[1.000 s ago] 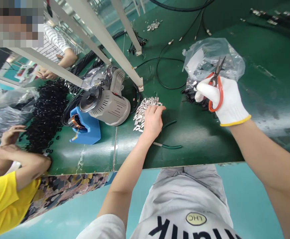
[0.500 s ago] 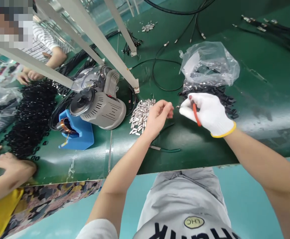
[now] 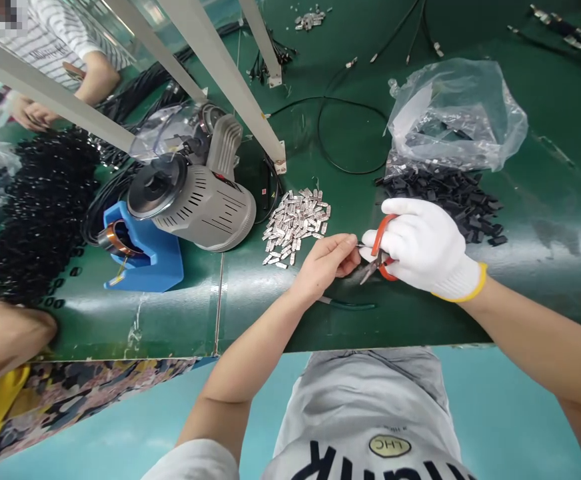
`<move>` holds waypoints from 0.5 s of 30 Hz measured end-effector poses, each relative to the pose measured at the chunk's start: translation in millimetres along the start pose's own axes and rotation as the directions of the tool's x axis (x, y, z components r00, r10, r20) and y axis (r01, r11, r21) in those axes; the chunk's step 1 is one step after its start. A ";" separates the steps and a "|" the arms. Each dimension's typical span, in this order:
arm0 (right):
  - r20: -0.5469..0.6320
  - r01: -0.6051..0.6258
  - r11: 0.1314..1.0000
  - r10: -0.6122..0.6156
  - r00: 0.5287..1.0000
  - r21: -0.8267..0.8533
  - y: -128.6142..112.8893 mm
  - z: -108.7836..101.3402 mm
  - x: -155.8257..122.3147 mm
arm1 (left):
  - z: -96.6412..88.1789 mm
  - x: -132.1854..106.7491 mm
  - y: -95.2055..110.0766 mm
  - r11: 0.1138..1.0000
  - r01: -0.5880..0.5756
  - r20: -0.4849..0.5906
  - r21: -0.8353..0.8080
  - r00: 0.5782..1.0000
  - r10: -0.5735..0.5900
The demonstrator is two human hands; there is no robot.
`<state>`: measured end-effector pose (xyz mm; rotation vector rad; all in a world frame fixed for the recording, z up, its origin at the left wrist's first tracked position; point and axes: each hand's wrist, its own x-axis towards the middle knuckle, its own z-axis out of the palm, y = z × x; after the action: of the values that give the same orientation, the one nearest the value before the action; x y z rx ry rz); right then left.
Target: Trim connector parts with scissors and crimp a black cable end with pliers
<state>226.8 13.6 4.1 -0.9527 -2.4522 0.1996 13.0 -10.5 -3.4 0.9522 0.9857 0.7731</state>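
My right hand (image 3: pixel 423 247), in a white glove with a yellow cuff, is closed round red-handled pliers (image 3: pixel 374 261). The metal jaws of the pliers point down and left. My bare left hand (image 3: pixel 328 261) is closed in a pinch, its fingertips almost against the gloved ones. A small dark piece shows between the two hands, too small to name. Just behind the left hand lies a pile of silver metal connectors (image 3: pixel 298 223). Beyond the glove is a heap of black plastic pieces (image 3: pixel 470 203), partly hidden by it. A green-handled tool (image 3: pixel 350 305) lies below the left hand.
A grey machine (image 3: pixel 205 207) and a blue tape dispenser (image 3: pixel 158 260) stand to the left, near white posts (image 3: pixel 230 80). A clear plastic bag (image 3: pixel 460 113) and black cables (image 3: pixel 320 133) lie farther back. Two people sit at left beside a large black heap (image 3: pixel 45 207).
My hands have come together, the left moving right and down. The pliers have turned in the glove, and their jaws now show. The view has shifted slightly.
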 end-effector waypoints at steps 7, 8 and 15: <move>-0.094 0.066 0.997 -0.062 0.994 0.039 5.0 14.7 -6.9 | -1.6 -3.4 -3.1 0.991 0.051 0.027 -0.122 0.998 -0.048; -0.124 0.045 0.998 -0.040 0.991 0.043 5.8 14.1 -6.8 | -2.0 -3.8 -2.7 0.995 0.009 -0.014 -0.098 1.000 -0.010; 0.167 -0.272 0.957 0.286 0.944 -0.104 5.9 -10.0 3.3 | -12.8 -6.6 1.1 0.885 -0.290 -0.124 0.365 0.927 0.355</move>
<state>233.3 19.7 12.2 -1.3730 -2.4931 0.2988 -1.4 -12.0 -3.3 1.3910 1.1655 1.0062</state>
